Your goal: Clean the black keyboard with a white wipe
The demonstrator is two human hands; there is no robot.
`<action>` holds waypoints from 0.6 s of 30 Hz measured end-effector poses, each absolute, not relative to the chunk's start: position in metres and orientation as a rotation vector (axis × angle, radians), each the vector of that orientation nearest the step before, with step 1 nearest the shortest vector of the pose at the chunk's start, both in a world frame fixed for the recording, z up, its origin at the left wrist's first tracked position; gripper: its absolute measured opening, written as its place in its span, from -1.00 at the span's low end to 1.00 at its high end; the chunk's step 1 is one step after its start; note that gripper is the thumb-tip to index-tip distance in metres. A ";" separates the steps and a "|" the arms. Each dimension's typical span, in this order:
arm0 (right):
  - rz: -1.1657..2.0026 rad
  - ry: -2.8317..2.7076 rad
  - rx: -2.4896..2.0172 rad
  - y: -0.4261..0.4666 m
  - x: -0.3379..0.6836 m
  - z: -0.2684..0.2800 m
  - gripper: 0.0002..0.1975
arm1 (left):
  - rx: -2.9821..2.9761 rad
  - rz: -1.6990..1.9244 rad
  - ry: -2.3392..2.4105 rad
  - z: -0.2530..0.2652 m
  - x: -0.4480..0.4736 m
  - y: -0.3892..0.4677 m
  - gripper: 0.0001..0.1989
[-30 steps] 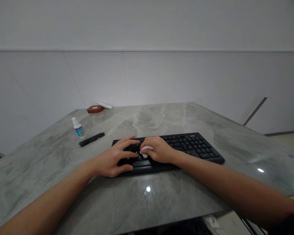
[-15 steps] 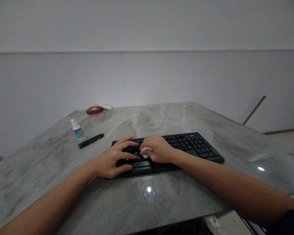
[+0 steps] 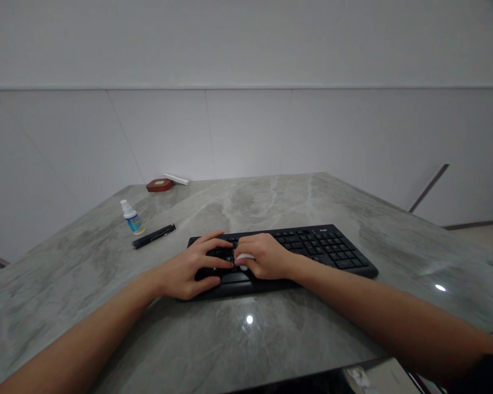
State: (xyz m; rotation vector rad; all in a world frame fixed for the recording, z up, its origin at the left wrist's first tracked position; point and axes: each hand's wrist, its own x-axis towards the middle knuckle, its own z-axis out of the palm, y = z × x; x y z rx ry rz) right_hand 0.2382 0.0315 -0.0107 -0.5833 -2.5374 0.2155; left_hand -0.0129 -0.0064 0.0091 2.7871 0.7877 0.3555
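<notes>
Head view: pinched a small white wad of soft-looking material (image 3: 246,255) low over a long black plastic keyboard (image 3: 342,249)

Held the wad in a narrow grip between thumb and curled fingers of the right hand (image 3: 268,257), left of the keyboard's middle. Could not tell the exact contact with the keys, because of the covering fingers. Spread the left hand (image 3: 189,271) wide over the keyboard's left end, with no thing visible in its grasp; could not tell any pressing of keys. Found the keyboard flat on a grey, marble-patterned table (image 3: 246,205), under both hands.

Seemed best, as a judgement, to press lightly and evenly with the wad, to leave a soft edge beyond the fingertips for the gaps between keys, and to steady the keyboard with the left hand against sliding. Seemed wise also to leave room between the near fingers of both hands.

Had the left forearm slanted inward from the lower left, and the right one from the lower right, with the right wrist above the keyboard and the knuckles bent.
</notes>
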 end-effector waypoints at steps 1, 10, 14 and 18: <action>0.207 -2.535 -0.604 0.032 0.238 -0.011 -0.91 | 2.777 0.346 0.799 0.009 -0.013 -0.006 -0.60; 0.205 -2.587 -0.546 0.029 0.238 -0.010 -0.91 | 2.738 0.298 0.824 0.010 -0.013 -0.007 -0.53; 0.186 -2.548 -0.674 0.033 0.239 -0.009 -0.91 | 2.726 0.307 0.837 0.010 -0.014 -0.006 -0.56; 0.263 -2.550 -0.599 0.032 0.238 -0.009 -0.90 | 2.728 0.290 0.841 0.010 -0.014 -0.006 -0.56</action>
